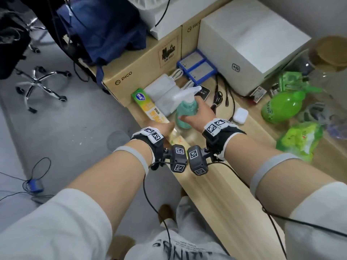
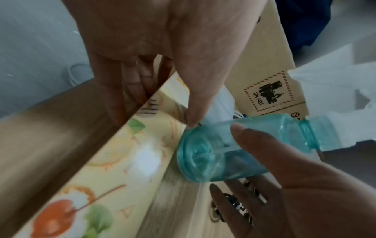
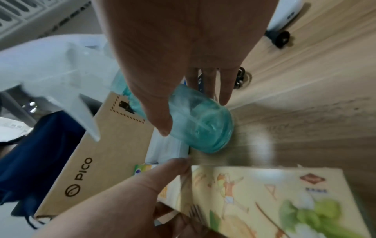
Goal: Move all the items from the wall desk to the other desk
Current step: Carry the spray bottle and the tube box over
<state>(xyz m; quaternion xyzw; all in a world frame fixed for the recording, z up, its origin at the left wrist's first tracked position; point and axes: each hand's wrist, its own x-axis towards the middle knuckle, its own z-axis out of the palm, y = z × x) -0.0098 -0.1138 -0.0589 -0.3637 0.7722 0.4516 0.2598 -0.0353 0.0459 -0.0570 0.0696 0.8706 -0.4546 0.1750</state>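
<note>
A teal spray bottle (image 1: 185, 111) with a white trigger head leans over the wooden desk (image 1: 216, 184); my right hand (image 1: 189, 115) grips its body, thumb on one side and fingers on the other. The right wrist view shows that hand (image 3: 195, 114) around the bottle (image 3: 201, 127), whose base is close above the desk. A long yellow-green box (image 1: 150, 107) lies along the desk's left edge. My left hand (image 1: 165, 126) holds its near end. In the left wrist view, the thumb lies on the box (image 2: 122, 161) and the fingers (image 2: 130, 90) wrap its side.
Brown PICO cartons (image 1: 142, 62) and a white box (image 1: 249, 40) stand at the back. Blue devices (image 1: 197, 66), white pouches (image 1: 161, 91), cables (image 1: 219, 98), a white earbud case (image 1: 240, 115), a green bottle (image 1: 281, 106), a green wipes pack (image 1: 300, 139) and a glass jar (image 1: 328, 59) crowd the desk.
</note>
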